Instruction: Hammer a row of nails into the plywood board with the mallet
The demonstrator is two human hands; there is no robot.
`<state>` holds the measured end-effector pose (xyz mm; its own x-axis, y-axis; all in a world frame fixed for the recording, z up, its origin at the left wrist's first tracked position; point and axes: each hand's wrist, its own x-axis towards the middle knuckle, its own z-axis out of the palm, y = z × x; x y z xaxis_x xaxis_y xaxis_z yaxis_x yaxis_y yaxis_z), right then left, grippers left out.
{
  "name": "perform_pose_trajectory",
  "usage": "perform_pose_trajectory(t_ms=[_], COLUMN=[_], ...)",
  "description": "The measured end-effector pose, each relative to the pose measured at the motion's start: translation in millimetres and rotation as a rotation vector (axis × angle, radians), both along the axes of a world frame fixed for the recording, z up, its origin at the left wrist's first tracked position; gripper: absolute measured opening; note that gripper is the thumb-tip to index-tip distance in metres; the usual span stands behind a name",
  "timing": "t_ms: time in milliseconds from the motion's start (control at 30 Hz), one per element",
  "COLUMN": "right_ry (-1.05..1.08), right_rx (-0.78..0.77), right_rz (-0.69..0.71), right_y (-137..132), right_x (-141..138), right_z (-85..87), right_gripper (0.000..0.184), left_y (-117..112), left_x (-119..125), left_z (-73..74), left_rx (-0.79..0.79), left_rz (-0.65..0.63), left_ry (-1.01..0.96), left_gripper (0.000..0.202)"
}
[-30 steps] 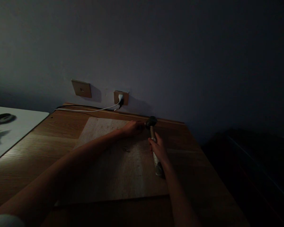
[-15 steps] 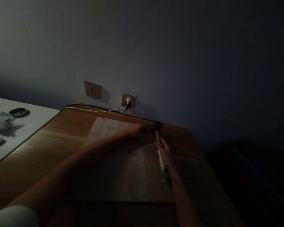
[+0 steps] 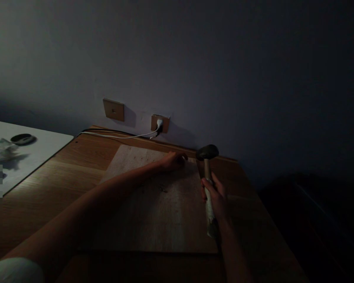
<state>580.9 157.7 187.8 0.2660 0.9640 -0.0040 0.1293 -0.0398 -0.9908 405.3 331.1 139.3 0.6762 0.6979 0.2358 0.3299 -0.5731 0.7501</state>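
Observation:
My right hand (image 3: 216, 192) is wrapped round the pale handle of a hammer (image 3: 208, 152), whose dark head is raised near the back right corner of a wooden board (image 3: 165, 224). My left hand (image 3: 174, 161) rests at the board's far edge, thumb and fingers curled together. Whatever they pinch is too small and dark to make out. A few small metal pieces (image 3: 163, 189), perhaps nails, lie loose on the board below my left wrist. Several small dark marks (image 3: 141, 159) form a row near the board's far left edge.
The board lies on a wooden table (image 3: 61, 177) against a wall. Behind it, cables (image 3: 115, 136) run to a wall socket (image 3: 164, 124). At left, a white surface (image 3: 53, 141) holds a dark round object (image 3: 22, 139) and a clear plastic bag (image 3: 2, 149).
The hammer has moved up and to the right, away from my left fingers, with my right hand still round it. My left hand has stayed nearly in place.

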Motion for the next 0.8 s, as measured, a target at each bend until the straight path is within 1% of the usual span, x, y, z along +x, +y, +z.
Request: perform_pose_trajectory(t_ms=[133, 233, 300, 400, 467, 533, 700, 800], right_ry=[-0.006, -0.025, -0.035, -0.048, -0.058, -0.064, -0.081, -0.078], right_rx=[0.007, -0.027, -0.082, -0.161, -0.178, -0.16, -0.09, -0.117], right_rz=[0.055, 0.111, 0.132, 0.145, 0.14, 0.126, 0.13, 0.16], right_y=[-2.3, -2.0, -0.7, 1.5, 1.9, 0.8, -2.5, -1.7], right_x=[-1.6, -2.6, -3.6, -4.7, -4.5, -3.5, -1.3, -1.7], right_z=[2.8, 1.6, -0.7, -4.3, -5.2, -4.7, -3.2, -4.0], right_gripper=[0.031, 0.032, 0.038, 0.053, 0.058, 0.057, 0.04, 0.043], left_y=[-1.6, -1.0, -0.8, -1.4, -2.1, -2.7, -2.3, -1.7], left_x=[-0.3, -0.3, -0.6, -0.9, -0.9, -0.7, -0.1, 0.0], left_z=[3.7, 4.0, 4.1, 5.4, 6.6, 7.2, 5.4, 4.8], left_rx=[-0.024, -0.034, -0.038, -0.026, -0.029, -0.033, 0.019, 0.02], left_rz=[0.015, 0.01, 0.017, 0.033, 0.021, -0.001, 0.008, 0.024], left_ry=[0.002, 0.0, 0.001, 0.008, 0.008, 0.007, 0.047, 0.059], left_gripper=[0.041, 0.044, 0.048, 0.05, 0.051, 0.052, 0.048, 0.046])
